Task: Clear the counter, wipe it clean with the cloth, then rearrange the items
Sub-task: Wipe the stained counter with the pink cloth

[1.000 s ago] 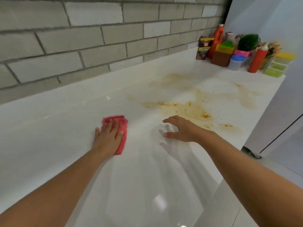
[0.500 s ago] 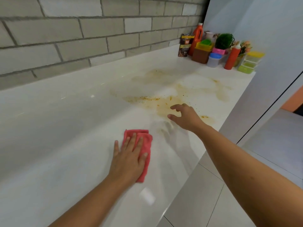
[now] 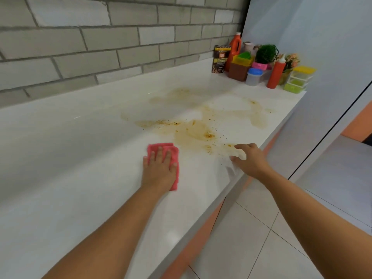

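1. Cloth (image 3: 162, 148) lies on counter (image 3: 70, 158) under flat, straight-fingered left hand (image 3: 160, 172).
2. Right hand (image 3: 252, 161), fingers loosely spread, holds nothing, near front edge at 3 o'clock.
3. Stain (image 3: 198, 131) just beside cloth, 1 o'clock.
4. Right fingertips blurred; contact unclear.

- The cloth (image 3: 163, 149) is mostly covered by the left hand (image 3: 160, 171); only its far edge and right strip show.
- The right hand (image 3: 250, 161) has smeared fingertips, so whether they touch the bench (image 3: 60, 158) cannot be told.
- Both forearms are cut off, the left by the bottom edge and the right by the right edge.
- The bench runs out past the left and bottom edges.
- On the dark pouch (image 3: 219, 59) only "GRANULES" reads; the other print is too small.
- A pale vessel (image 3: 249, 47) is mostly hidden behind the green plant (image 3: 265, 53).
- The flowers (image 3: 292, 60) are partly hidden behind the red squeeze bottle (image 3: 276, 73).
- The blue-lidded tub (image 3: 254, 77) has contents that cannot be made out.
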Tool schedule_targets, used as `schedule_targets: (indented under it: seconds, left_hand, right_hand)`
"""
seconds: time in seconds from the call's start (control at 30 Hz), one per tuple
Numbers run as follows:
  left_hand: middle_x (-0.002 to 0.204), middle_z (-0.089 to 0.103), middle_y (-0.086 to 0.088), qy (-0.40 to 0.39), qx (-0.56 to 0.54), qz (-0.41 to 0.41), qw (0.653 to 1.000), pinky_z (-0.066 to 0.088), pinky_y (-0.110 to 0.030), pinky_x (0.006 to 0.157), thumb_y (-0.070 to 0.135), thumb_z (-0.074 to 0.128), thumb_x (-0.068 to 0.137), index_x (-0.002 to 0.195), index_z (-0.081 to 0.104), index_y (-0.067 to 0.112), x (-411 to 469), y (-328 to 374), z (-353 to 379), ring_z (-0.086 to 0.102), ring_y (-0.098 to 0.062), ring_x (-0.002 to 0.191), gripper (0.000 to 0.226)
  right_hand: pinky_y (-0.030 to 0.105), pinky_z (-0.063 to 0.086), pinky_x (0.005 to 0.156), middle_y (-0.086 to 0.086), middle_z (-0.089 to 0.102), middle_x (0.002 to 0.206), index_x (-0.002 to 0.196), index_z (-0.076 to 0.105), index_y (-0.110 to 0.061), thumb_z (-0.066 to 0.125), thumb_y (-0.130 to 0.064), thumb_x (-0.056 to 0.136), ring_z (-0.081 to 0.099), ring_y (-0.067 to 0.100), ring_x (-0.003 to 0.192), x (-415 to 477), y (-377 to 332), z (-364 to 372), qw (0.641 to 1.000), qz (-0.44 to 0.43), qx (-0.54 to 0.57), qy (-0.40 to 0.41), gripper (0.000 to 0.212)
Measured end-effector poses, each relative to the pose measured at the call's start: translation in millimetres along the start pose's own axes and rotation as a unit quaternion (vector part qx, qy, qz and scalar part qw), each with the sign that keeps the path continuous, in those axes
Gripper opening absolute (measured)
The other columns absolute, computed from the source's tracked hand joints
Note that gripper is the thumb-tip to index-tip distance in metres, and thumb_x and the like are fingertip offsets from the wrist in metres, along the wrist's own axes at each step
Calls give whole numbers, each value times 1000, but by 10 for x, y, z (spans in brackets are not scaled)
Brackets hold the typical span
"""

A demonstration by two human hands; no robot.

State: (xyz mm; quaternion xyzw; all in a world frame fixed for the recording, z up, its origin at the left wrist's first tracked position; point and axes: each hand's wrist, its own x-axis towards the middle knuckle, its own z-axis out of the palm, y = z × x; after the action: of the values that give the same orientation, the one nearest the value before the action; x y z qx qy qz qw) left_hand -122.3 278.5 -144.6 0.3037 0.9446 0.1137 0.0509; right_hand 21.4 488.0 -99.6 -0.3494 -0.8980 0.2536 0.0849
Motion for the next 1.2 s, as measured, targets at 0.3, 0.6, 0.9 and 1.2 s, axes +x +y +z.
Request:
schedule_targets:
  seconds: [0.3, 0.6, 0.9, 1.2]
  left_hand:
    - [158, -8, 5, 1, 15, -17, 1000, -9, -46, 114, 59, 0, 87, 149, -4, 28, -720, -235, 23, -6, -13, 145, 69]
    - [158, 1, -10, 36, 13, -185, 982, -2, -48, 116, 37, 13, 99, 150, 6, 13, 249, 29, 4, 0, -29, 145, 57]
    - [157, -11, 5, 0, 2, 18, 1000, -14, -41, 113, 46, 9, 99, 149, -7, 27, -494, 659, 242, -9, -12, 145, 56]
    - [158, 1, -9, 23, 34, -185, 982, -1, -52, 116, 37, 12, 100, 150, 4, 11, 533, 115, 53, -1, -27, 145, 57]
  right_hand:
    - [56, 13, 115, 11, -9, 157, 148, -8, -4, 56, -82, 57, -6, 29, 145, 226, 353, -28, 983, 23, -123, -132, 135]
    - [50, 1, 116, 11, -26, 154, 144, -23, -4, 67, -74, 56, -23, 29, 142, 302, 487, 103, 984, 2, -87, -159, 144]
    - [52, 2, 117, 11, -25, 154, 144, -24, -6, 65, -77, 54, -22, 30, 142, 347, 462, 45, 976, 6, -110, -187, 145]
    - [51, 1, 116, 11, -31, 152, 144, -24, -6, 65, -76, 56, -29, 31, 139, 357, 520, 97, 978, -10, -83, -190, 143]
